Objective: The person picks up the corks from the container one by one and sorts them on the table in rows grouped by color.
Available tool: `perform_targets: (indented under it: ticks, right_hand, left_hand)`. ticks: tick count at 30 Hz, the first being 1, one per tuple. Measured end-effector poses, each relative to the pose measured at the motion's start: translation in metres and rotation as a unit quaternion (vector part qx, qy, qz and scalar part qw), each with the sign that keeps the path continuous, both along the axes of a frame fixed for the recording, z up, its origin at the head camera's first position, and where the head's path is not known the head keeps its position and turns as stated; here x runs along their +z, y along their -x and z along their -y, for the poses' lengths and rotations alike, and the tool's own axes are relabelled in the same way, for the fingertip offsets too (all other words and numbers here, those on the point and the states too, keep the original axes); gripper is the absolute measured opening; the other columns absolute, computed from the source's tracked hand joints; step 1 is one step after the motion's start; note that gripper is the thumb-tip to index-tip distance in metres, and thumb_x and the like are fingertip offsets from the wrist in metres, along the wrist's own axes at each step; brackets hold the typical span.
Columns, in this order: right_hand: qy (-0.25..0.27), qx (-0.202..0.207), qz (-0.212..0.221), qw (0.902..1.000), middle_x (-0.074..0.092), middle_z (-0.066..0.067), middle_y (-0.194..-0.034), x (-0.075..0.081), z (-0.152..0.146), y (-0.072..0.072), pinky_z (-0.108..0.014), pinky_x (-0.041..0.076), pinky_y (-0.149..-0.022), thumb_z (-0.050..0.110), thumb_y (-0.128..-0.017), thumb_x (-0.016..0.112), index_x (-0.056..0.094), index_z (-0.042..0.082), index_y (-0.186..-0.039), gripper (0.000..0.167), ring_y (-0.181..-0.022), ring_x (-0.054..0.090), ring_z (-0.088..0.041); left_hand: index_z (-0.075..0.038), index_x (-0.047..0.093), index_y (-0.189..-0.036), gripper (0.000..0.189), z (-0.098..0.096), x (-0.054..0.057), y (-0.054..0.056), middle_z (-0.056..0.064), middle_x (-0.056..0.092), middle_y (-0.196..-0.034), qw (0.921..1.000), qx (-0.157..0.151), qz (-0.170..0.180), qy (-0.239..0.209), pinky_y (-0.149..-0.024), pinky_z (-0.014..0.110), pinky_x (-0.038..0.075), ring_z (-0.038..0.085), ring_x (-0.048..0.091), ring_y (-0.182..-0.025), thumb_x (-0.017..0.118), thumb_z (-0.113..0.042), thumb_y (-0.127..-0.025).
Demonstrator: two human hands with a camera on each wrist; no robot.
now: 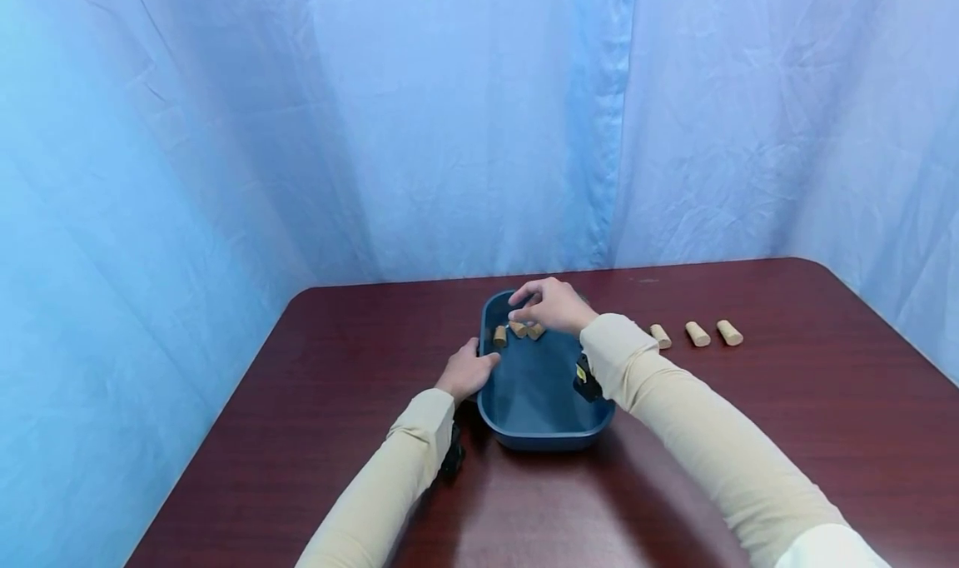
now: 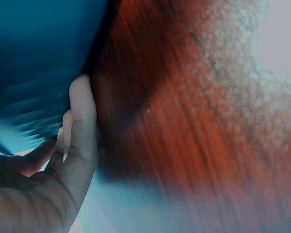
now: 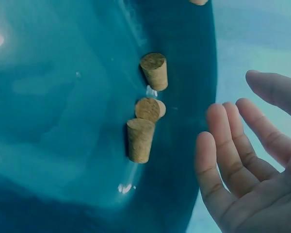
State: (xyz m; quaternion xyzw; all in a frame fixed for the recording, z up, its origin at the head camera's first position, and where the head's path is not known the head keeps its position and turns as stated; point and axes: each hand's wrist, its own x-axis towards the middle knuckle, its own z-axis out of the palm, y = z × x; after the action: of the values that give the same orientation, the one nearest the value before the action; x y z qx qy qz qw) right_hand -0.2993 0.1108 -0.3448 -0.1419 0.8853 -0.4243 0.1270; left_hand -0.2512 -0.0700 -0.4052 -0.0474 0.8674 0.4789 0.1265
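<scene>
A dark blue oblong tub (image 1: 545, 440) stands on the table, with three tapered corks (image 3: 140, 141) lying near one another inside its far end. My left hand (image 1: 466, 371) grips the tub's left side, thumb over the rim and fingers (image 2: 82, 104) against the outer wall. Over the far end hovers my right hand (image 1: 558, 306), its fingers loosely bent and spread from the thumb. Nothing shows between those fingers in the right wrist view, where the palm is in sight beside the tub's wall.
To the right of the tub, three more corks lie in a row on the dark red-brown table (image 1: 787, 435): a left one (image 1: 660, 336), a middle one (image 1: 698, 334) and a right one (image 1: 729, 332). Pale blue curtains (image 1: 464, 135) hang behind and beside the table.
</scene>
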Motion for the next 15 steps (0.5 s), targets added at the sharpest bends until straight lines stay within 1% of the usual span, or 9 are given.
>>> perform_targets:
  ticks: [5,8,10,12,15]
  right_hand:
    - [0.002,-0.004,0.028,0.9996,0.070,-0.023,-0.104,-0.009,0.007,0.003,-0.048,0.054,-0.093,0.019,-0.101,0.065,0.063,0.000,-0.133,0.037,-0.099,0.068,-0.040]
    - [0.003,-0.009,0.046,0.9989,0.070,-0.024,-0.106,-0.013,0.011,0.003,-0.048,0.054,-0.093,0.018,-0.101,0.064,0.061,0.000,-0.136,0.039,-0.099,0.068,-0.041]
    - [-0.006,-0.008,0.049,0.9987,0.070,-0.024,-0.107,-0.016,0.014,0.003,-0.048,0.055,-0.092,0.018,-0.102,0.063,0.059,0.000,-0.139,0.041,-0.096,0.069,-0.040]
    - [-0.014,-0.011,0.052,0.9985,0.070,-0.024,-0.107,-0.019,0.017,0.003,-0.047,0.055,-0.090,0.018,-0.102,0.063,0.058,0.001,-0.140,0.042,-0.091,0.071,-0.037]
    - [-0.030,-0.018,0.047,0.9983,0.071,-0.021,-0.100,-0.024,0.022,0.005,-0.042,0.057,-0.082,0.019,-0.101,0.063,0.058,0.002,-0.141,0.043,-0.080,0.071,-0.032]
  left_hand:
    - [0.000,0.046,-0.144,0.046,0.000,0.000,0.001,0.022,0.059,-0.131,1.0000,-0.002,-0.002,0.000,-0.099,0.055,0.049,0.035,0.061,-0.113,0.049,-0.020,-0.103]
    - [0.000,0.047,-0.144,0.046,0.000,-0.001,0.002,0.022,0.060,-0.129,1.0000,-0.005,-0.004,0.002,-0.098,0.054,0.050,0.034,0.062,-0.110,0.049,-0.020,-0.103]
    - [0.000,0.047,-0.144,0.046,0.000,-0.002,0.003,0.022,0.060,-0.128,1.0000,-0.006,-0.005,0.003,-0.097,0.054,0.050,0.034,0.062,-0.109,0.049,-0.020,-0.103]
    - [0.000,0.047,-0.144,0.046,0.000,-0.003,0.003,0.022,0.060,-0.129,1.0000,-0.006,-0.006,0.003,-0.098,0.054,0.050,0.034,0.061,-0.110,0.050,-0.020,-0.103]
    - [0.000,0.047,-0.144,0.046,0.000,-0.003,0.004,0.022,0.059,-0.130,0.9999,-0.007,-0.008,0.003,-0.098,0.054,0.050,0.034,0.061,-0.111,0.050,-0.020,-0.103]
